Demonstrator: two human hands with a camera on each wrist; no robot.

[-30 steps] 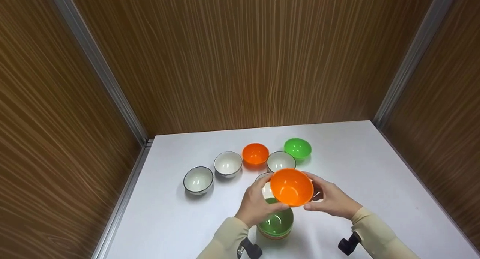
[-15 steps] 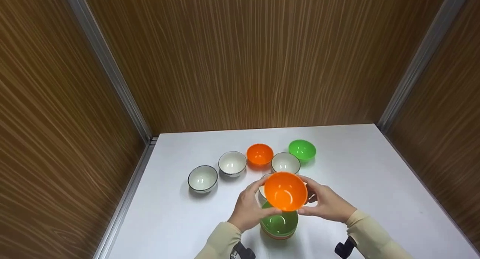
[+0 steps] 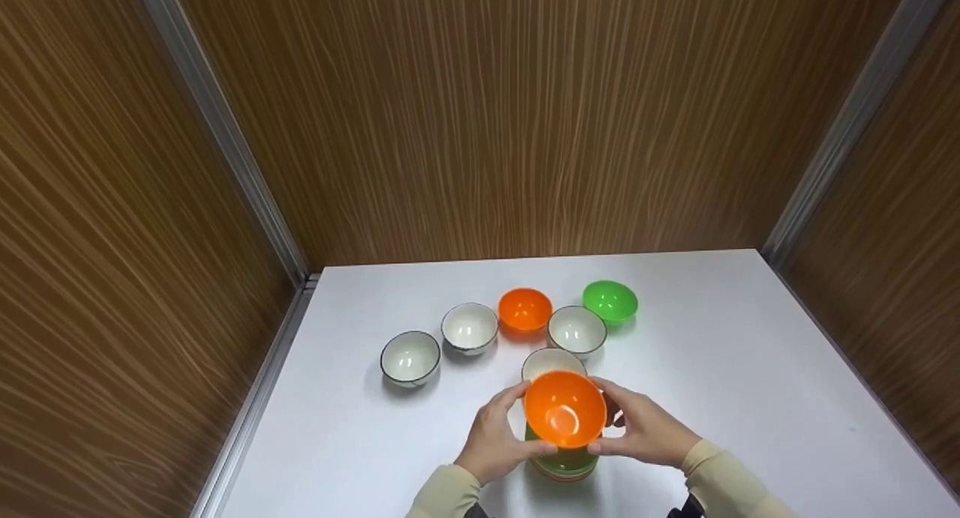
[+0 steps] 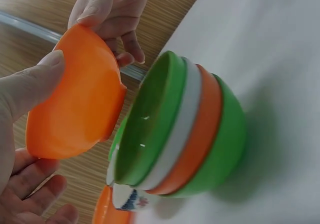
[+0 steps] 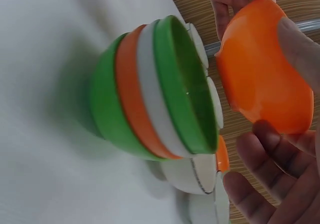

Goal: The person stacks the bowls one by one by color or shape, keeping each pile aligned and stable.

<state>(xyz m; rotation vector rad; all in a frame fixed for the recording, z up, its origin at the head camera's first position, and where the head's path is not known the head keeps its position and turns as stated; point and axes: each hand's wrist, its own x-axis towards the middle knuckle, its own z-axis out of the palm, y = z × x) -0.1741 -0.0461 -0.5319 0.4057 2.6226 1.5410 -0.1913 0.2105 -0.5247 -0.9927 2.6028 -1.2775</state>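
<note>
Carefully, the left hand (image 3: 495,437) and the right hand (image 3: 645,428) are gripping opposite sides of an orange bowl (image 3: 564,409), holding it over a stack of bowls (image 4: 192,134) with a gap between. Pressing evenly from both sides and levelling the rim is probably serving this hold best. The bowl's mouth is facing upward, its base pointing down; being round, it is showing no long axis.

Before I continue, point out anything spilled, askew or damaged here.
Nothing stands out: the stacked bowls nest evenly, the held orange bowl looks intact above them, the other bowls sit upright, and no spill shows.
</note>
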